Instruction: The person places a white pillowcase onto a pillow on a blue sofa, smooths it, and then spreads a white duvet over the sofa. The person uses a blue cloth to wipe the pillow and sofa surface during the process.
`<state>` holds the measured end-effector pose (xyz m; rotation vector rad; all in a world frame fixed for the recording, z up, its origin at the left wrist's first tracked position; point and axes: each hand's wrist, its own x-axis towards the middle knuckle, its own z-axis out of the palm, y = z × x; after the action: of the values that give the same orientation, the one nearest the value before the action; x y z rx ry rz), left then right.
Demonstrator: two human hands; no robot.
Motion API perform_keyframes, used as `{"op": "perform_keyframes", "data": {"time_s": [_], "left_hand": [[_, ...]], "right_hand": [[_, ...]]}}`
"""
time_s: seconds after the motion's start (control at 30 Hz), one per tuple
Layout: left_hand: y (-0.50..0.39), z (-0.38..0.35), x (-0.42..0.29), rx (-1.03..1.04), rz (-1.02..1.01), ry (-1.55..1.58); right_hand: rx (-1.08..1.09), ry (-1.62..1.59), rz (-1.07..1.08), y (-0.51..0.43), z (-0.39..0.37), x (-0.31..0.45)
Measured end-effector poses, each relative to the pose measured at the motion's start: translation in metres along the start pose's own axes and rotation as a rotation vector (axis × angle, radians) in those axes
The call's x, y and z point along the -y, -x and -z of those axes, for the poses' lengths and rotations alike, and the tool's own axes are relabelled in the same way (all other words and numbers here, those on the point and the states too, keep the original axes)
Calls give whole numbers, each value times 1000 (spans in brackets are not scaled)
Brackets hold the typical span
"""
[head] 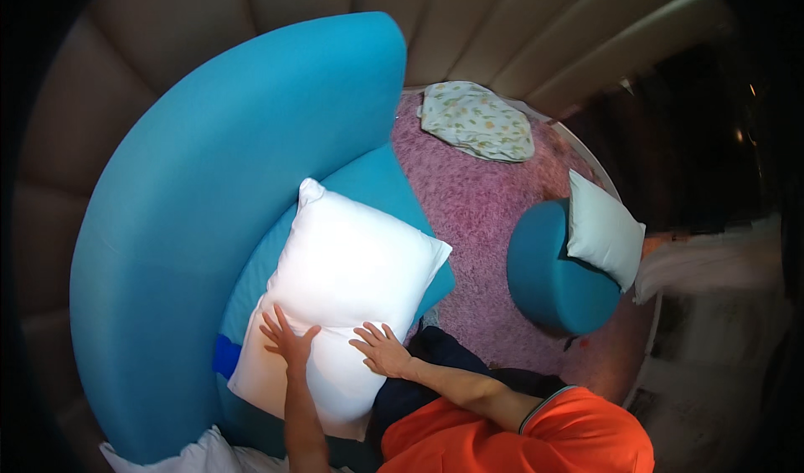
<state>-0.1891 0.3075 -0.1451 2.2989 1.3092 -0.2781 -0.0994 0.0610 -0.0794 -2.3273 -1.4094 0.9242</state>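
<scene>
A large white pillow [352, 259] lies on the seat of a curved blue sofa [364, 175], directly before me. My left hand [290, 340] rests on its near half with the fingers spread. Flat on the pillow's right side is my right hand [384, 350], fingers also apart. Neither hand grips the fabric, and a crease runs across the pillow between them. Just left of the pillow a dark blue cloth item [226, 355] shows on the seat, partly covered.
A patterned cushion or folded cloth [477, 121] lies on the pink carpet [458, 197] by the padded wall. On the right, a white pillow [603, 231] leans over a round blue ottoman [540, 272]. More white fabric [195, 457] shows at the bottom left.
</scene>
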Motion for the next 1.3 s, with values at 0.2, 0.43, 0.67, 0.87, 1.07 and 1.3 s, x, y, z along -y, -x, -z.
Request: {"op": "perform_keyframes", "data": {"time_s": [0.2,0.43,0.67,0.87,1.07,1.3], "left_hand": [[-18,15,-9,64,31,86],[-6,12,3,96,91,68],[-25,-10,91,-226,365,67],[-40,-23,151,-209,543,118],[-62,-35,178,-390,616,73],[-93,3,178,-269,1065,114]], "right_hand": [[-4,-24,-61,-15,-9,10],[57,-18,-26,-15,-12,8],[169,-2,-26,-20,1,9],[139,52,-4,-19,-4,8],[144,75,-46,-24,-14,18],[129,91,-52,-21,-23,9]]}}
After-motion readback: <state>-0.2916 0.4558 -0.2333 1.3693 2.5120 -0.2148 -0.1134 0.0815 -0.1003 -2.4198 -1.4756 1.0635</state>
